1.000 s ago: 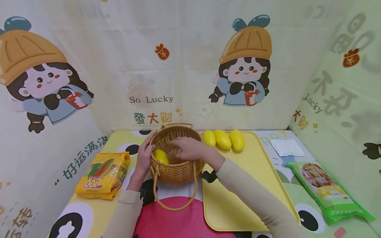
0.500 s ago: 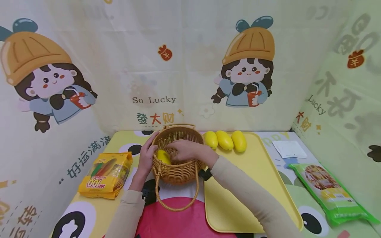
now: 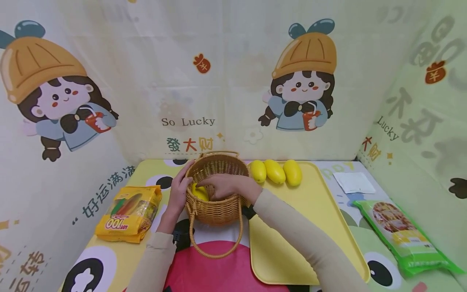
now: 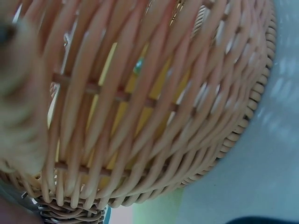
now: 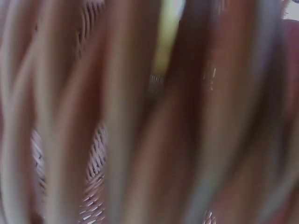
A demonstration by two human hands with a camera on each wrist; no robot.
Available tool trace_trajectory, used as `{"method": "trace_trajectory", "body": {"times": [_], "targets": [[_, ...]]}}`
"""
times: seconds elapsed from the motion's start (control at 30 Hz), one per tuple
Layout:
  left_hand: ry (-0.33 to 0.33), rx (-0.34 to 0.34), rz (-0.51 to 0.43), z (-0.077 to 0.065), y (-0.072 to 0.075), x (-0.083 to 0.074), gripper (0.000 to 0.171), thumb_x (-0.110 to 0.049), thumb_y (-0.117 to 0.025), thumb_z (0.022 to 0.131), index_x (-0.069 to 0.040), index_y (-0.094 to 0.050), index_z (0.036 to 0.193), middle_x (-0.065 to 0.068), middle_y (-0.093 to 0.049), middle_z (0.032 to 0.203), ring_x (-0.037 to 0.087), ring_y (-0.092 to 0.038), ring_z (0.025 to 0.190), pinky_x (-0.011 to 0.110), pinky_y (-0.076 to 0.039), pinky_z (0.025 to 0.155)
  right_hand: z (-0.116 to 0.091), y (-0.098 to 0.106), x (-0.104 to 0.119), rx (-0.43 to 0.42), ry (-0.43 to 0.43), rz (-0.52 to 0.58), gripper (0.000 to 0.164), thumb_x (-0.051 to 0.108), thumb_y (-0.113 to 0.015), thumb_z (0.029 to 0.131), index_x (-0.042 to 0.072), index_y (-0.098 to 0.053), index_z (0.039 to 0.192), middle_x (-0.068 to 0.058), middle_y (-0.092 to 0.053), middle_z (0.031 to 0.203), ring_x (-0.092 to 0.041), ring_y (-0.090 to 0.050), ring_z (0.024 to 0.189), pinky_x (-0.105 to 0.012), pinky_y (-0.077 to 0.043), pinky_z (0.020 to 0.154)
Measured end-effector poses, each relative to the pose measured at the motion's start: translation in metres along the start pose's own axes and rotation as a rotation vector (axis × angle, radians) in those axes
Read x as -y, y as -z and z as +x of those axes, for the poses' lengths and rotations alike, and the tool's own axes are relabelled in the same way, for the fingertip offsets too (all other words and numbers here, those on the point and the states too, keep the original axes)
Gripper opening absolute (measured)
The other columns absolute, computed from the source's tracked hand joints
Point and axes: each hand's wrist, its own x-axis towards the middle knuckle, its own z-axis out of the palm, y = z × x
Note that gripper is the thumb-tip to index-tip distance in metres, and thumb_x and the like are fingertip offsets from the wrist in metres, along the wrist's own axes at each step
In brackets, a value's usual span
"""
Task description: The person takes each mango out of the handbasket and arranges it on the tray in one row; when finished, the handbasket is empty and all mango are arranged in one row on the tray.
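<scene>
In the head view, a round wicker basket stands tilted toward me, its front handle hanging down. My left hand grips its left rim, thumb over the edge. A yellow mango lies inside at the left. My right hand reaches down into the basket, index finger across the mango's top and thumb at its right side; the other fingers are hidden, so a firm hold cannot be told. Close basket weave fills the left wrist view with yellow behind it. Blurred weave fills the right wrist view.
Several things lie around: a yellow tray with three mangoes at its back, an orange snack bag at left, a green food bag and a white packet at right. Printed walls enclose the back and sides.
My right hand has gone lower and left inside the basket, from over its middle to the mango, now partly covering it. The left hand keeps its grip on the rim.
</scene>
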Motion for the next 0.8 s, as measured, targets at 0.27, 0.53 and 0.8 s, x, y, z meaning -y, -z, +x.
{"method": "trace_trajectory", "body": {"times": [0.27, 0.53, 0.8], "targets": [[0.014, -0.002, 0.006, -0.0001, 0.001, -0.0002, 0.055, -0.004, -0.039, 0.098, -0.014, -0.042, 0.152, 0.014, -0.034, 0.16, 0.035, -0.04, 0.144, 0.055, -0.038, 0.112, 0.0019, -0.0004, -0.0007, 0.09, 0.0, -0.003, 0.066, 0.017, -0.06, 0.088, 0.028, -0.044, 0.151, 0.004, -0.049, 0.152, -0.015, -0.049, 0.135, -0.033, -0.04, 0.113], [0.008, -0.004, 0.021, -0.0013, 0.0021, -0.0001, 0.056, -0.003, -0.037, 0.097, -0.009, -0.039, 0.153, 0.012, -0.034, 0.161, 0.037, -0.037, 0.145, 0.057, -0.036, 0.113, 0.0054, -0.0024, -0.0019, 0.066, -0.003, -0.012, 0.064, 0.018, -0.058, 0.086, 0.028, -0.048, 0.148, 0.004, -0.053, 0.147, -0.017, -0.051, 0.133, -0.035, -0.04, 0.114], [0.009, -0.008, 0.014, 0.0009, 0.0, 0.0023, 0.056, -0.003, -0.038, 0.097, -0.011, -0.04, 0.152, 0.01, -0.034, 0.162, 0.032, -0.034, 0.148, 0.055, -0.035, 0.115, 0.0037, -0.0012, -0.0052, 0.047, 0.004, 0.078, 0.053, 0.022, -0.058, 0.088, 0.027, -0.054, 0.14, 0.001, -0.06, 0.134, -0.019, -0.057, 0.122, -0.036, -0.046, 0.106]]}}
